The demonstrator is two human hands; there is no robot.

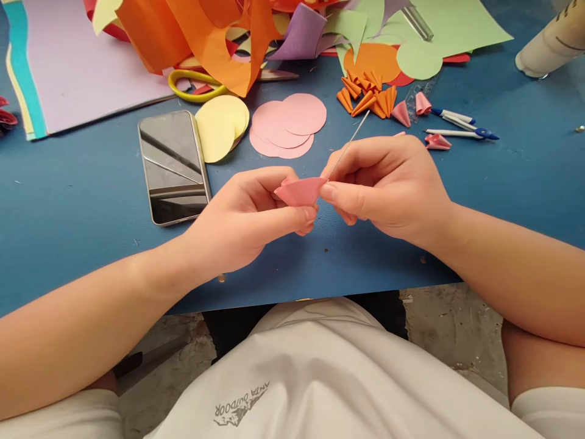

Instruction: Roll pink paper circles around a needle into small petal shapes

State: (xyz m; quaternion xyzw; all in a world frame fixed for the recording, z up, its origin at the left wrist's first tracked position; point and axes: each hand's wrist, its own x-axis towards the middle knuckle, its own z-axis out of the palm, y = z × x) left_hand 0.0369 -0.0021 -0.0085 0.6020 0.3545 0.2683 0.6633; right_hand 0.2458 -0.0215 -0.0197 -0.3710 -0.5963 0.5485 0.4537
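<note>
Crosswise over the bench, the curled pink paper sits pinched in the left hand, its long axis pointing at the right hand, which grips a thin stick at the paper's right end, slanting away toward the orange cones

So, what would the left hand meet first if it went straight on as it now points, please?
The left hand would probably meet the right hand first, though exact depth is unclear.
</note>
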